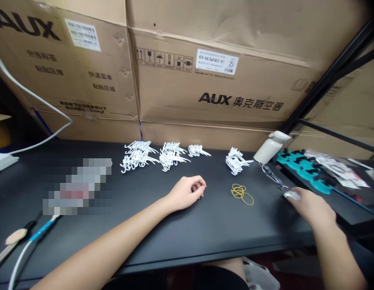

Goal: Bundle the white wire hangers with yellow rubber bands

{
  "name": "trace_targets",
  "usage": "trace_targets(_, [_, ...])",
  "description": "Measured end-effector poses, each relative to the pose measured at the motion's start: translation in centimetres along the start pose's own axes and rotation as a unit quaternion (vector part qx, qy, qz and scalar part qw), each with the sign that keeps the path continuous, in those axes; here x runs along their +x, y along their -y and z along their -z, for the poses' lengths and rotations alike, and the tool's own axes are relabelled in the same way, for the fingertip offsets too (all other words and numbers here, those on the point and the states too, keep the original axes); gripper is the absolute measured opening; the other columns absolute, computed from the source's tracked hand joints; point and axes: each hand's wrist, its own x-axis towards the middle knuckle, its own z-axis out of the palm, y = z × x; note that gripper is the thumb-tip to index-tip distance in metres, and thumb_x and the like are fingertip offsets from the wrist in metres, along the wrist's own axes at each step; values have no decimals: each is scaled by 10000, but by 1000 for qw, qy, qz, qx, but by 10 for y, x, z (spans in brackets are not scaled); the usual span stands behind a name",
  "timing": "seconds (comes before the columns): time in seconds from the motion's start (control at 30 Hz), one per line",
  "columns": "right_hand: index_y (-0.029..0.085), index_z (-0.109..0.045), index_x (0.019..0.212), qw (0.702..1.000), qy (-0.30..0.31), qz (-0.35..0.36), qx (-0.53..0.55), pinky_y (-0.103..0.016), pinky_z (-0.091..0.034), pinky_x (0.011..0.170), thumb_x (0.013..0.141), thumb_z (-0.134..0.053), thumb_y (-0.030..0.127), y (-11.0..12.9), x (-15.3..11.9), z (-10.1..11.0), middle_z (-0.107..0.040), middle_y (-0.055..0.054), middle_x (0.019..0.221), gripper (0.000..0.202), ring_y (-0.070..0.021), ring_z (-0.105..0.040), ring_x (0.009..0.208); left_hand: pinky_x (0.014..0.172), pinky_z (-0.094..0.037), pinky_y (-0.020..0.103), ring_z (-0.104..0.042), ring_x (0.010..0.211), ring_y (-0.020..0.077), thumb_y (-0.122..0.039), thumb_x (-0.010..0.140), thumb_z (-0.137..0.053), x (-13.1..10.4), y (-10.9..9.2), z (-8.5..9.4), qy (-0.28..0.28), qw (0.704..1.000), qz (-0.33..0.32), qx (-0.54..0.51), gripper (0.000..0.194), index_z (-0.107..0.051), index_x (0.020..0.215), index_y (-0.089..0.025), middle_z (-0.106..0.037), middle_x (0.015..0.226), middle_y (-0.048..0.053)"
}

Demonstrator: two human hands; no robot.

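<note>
My left hand (187,192) rests on the black tabletop with its fingers curled in towards the thumb; nothing shows in it. Bundles of white bent hooks (140,156) lie beyond it in a row, with more hooks (171,156), a smaller bunch (198,150) and a separate bunch (236,161) further right. Between my hands is a loose tangle of yellow rubber bands (242,193). At the right, my right hand (315,207) is closed on a small shiny white thing (292,195), its kind unclear. A thin, dark, looped object (273,177) reaches from there towards the bottle.
A white bottle (272,147) stands at the back right, beside teal packs with black parts (304,171). Large cardboard boxes (175,96) wall off the back. At left lie a blurred-out object (78,187) and a white cable (20,257). A black rack (335,76) rises on the right.
</note>
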Motion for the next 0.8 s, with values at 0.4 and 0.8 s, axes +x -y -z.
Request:
trace_targets(0.4, [208,-598,1006,986,-14,45,159,-373,-467,780,681,-632,495,-17,57,-12,-694,-119,1070,436,-338,-624,1029,609,-473,217,-640,629,125,-251,861,-457,0,0,1,6,1000,-9,9,148,-583,866,-173,-677,708,32])
trace_targets(0.8, [149,-643,944,981,59,-5,186,-346,-513,648,595,-754,317,-22,78,-8,-701,-177,956,402,-274,-687,697,602,-467,217,-629,617,123,-255,862,-456,-1,-2,1,11,1000,-10,20,151,-583,867,-174,-680,716,33])
